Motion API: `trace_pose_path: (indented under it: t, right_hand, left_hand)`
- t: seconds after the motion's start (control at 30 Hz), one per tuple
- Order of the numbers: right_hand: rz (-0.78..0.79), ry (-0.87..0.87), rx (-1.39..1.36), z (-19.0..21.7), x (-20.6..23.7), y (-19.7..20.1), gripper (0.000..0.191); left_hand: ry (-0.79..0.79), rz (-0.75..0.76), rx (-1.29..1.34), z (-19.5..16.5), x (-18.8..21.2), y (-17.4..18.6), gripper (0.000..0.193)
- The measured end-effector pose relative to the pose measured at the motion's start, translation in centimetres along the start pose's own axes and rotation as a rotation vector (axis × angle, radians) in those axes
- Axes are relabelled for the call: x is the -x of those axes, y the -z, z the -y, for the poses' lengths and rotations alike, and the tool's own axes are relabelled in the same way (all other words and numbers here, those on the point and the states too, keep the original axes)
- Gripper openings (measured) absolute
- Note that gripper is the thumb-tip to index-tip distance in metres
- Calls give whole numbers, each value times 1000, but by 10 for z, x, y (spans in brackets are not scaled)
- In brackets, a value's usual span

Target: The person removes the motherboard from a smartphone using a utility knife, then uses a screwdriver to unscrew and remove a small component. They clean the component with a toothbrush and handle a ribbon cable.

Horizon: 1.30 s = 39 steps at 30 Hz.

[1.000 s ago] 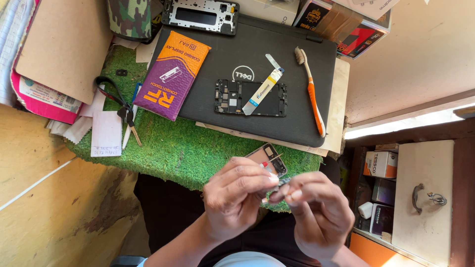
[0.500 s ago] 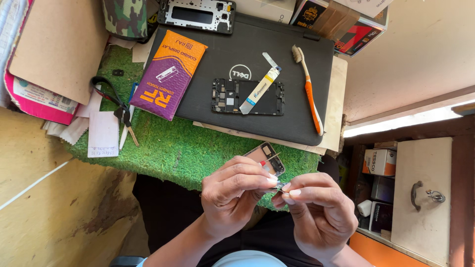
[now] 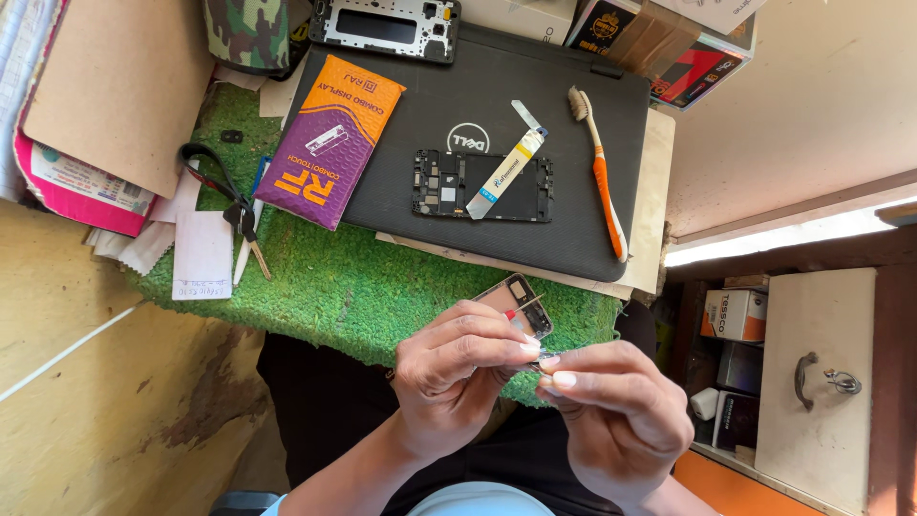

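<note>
Small phone part pinched between both hands, near edge of the mat

The left hand [image 3: 458,368] and right hand [image 3: 611,411] were closed fingertip to fingertip on a phone frame [image 3: 521,311]. A stripped phone board [image 3: 449,183] was already laid on the laptop [image 3: 554,229], far side; reassembly was judged unfinished.

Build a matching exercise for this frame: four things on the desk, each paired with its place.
Things:
1. toothbrush
2. purple packet
3. keys
4. phone part

Places:
A. on the green mat, left of the laptop
B. in both hands
C. on the laptop's right side
D. over the laptop's left edge

Pairs: 1-C, 2-D, 3-A, 4-B
</note>
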State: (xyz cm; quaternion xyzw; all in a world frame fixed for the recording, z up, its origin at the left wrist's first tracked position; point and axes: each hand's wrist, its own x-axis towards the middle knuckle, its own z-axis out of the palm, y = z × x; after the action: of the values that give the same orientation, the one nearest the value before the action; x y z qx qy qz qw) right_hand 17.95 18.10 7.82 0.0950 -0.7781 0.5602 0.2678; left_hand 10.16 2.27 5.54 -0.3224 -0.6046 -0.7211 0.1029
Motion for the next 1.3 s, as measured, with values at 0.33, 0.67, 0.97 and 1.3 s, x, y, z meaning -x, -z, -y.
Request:
trace_pose_path:
  t: [0.33, 0.67, 0.97, 1.3]
  right_hand:
    - [-67, -59, -152, -1, 8, -1, 18]
    - [-3, 10, 49, 5, -3, 3, 21]
    - [14, 17, 128, 3, -4, 3, 24]
    - [-40, -96, -150, -4, 8, -1, 15]
  left_hand:
    - [51, 9, 61, 0, 2, 1, 19]
    - [33, 7, 38, -1, 1, 2, 19]
    - [-17, -10, -69, -2, -3, -1, 19]
    - [10, -20, -53, -2, -2, -2, 19]
